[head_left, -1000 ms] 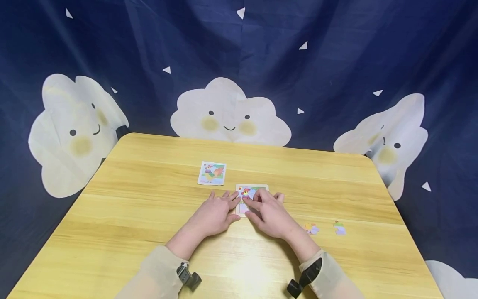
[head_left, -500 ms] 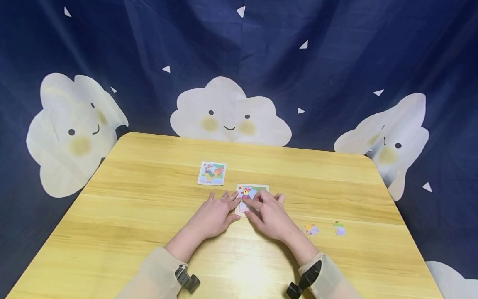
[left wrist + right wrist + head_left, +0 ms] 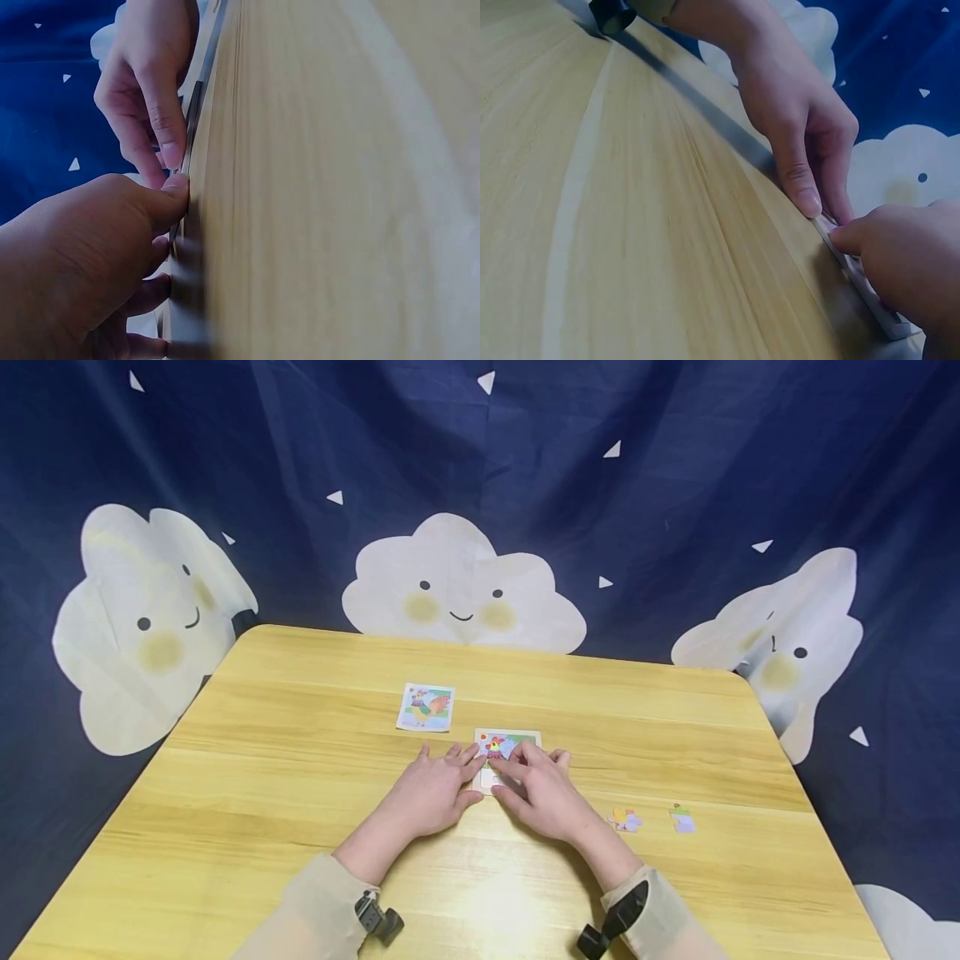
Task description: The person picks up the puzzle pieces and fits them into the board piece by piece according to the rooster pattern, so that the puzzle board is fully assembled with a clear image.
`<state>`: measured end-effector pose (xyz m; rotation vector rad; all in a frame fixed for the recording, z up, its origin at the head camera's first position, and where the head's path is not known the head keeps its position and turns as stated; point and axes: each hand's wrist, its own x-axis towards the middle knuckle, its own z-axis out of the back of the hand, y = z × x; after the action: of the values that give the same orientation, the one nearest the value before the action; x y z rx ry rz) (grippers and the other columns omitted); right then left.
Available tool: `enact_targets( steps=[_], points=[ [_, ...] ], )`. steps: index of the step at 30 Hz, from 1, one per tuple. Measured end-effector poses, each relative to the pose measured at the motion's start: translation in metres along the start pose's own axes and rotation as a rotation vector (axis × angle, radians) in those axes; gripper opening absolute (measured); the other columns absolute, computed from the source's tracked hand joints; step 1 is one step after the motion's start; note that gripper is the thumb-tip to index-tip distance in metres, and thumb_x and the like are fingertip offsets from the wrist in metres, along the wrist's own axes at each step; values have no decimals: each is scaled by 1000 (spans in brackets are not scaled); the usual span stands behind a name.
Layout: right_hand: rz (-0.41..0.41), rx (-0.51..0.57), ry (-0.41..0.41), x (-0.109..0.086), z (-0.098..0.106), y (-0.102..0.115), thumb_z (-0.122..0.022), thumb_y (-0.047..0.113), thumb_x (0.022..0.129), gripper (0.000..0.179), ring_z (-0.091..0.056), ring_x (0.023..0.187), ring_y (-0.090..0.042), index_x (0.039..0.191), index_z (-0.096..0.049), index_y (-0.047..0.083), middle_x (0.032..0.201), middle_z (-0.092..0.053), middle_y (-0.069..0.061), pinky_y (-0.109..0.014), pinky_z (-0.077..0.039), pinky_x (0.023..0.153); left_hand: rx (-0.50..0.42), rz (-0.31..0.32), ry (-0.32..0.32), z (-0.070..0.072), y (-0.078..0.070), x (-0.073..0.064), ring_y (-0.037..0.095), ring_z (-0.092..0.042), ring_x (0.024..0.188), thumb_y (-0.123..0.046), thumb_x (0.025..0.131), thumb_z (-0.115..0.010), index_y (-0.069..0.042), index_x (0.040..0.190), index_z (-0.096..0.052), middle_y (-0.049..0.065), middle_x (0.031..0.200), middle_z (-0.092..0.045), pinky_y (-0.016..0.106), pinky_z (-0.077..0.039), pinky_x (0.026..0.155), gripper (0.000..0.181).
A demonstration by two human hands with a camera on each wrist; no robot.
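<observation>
A shallow puzzle tray (image 3: 517, 732) with a bright chicken picture lies mid-table in the head view. My left hand (image 3: 431, 789) rests palm down at its left side, fingers spread, with index finger and thumb touching the rim. From the right, my right hand (image 3: 547, 789) reaches over the tray, thumb and index finger pinching a pale puzzle piece (image 3: 491, 779) at the lower left of the picture. This hand hides much of the tray. In the right wrist view the left thumb (image 3: 808, 201) and right thumb (image 3: 846, 238) meet at the tray's near edge.
A picture card (image 3: 425, 707) of a chicken lies behind and left of the tray. Right of the right forearm are two loose puzzle pieces, an orange and lilac piece (image 3: 625, 819) and a green and lilac piece (image 3: 682, 821). A cloud-print curtain (image 3: 465, 460) hangs behind the table.
Both hands stay almost in place. The patch at the tray's lower left, lilac a second ago, now looks whiter. The card and the loose pieces have not moved.
</observation>
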<state>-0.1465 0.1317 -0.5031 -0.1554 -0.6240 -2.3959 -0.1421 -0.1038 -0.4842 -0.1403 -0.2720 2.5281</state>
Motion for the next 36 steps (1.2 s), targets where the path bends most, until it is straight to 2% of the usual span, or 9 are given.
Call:
enact_targets(
  steps=[6,12,20,29,36],
  points=[
    [-11,-19,10,3,2,2,-76,33,99,38,-46,81,-9,132,-77,14,100,-49,7,-51,-27,89,5,8,5,-1,-1,1,33,-48,146,-48,107,-59,-14,156,-55,4,162,-47,72,-35,112,60],
    [16,-64,15,7,1,6,-75,33,100,38,-49,87,-10,131,-77,12,99,-48,7,-52,-28,89,-2,11,13,-3,-1,0,33,-46,147,-47,107,-59,-13,157,-54,4,163,-45,72,-33,114,61],
    [-36,34,17,3,2,0,-81,36,95,42,-48,82,-6,131,-78,13,105,-51,9,-50,-25,90,-24,15,14,-2,-3,1,33,-44,148,-47,107,-59,-14,157,-53,3,163,-44,71,-32,115,61],
    [4,94,43,5,4,1,-81,33,96,48,-47,86,-10,135,-74,6,106,-49,6,-50,-24,93,15,36,21,-2,-4,1,30,-44,148,-49,107,-57,-17,159,-52,1,164,-42,69,-31,116,61],
    [-11,20,68,6,5,7,-79,36,97,49,-49,92,-11,138,-72,9,106,-49,5,-53,-25,92,26,45,20,0,-3,2,30,-47,147,-50,105,-60,-17,157,-53,0,162,-44,68,-35,115,62]
  ],
)
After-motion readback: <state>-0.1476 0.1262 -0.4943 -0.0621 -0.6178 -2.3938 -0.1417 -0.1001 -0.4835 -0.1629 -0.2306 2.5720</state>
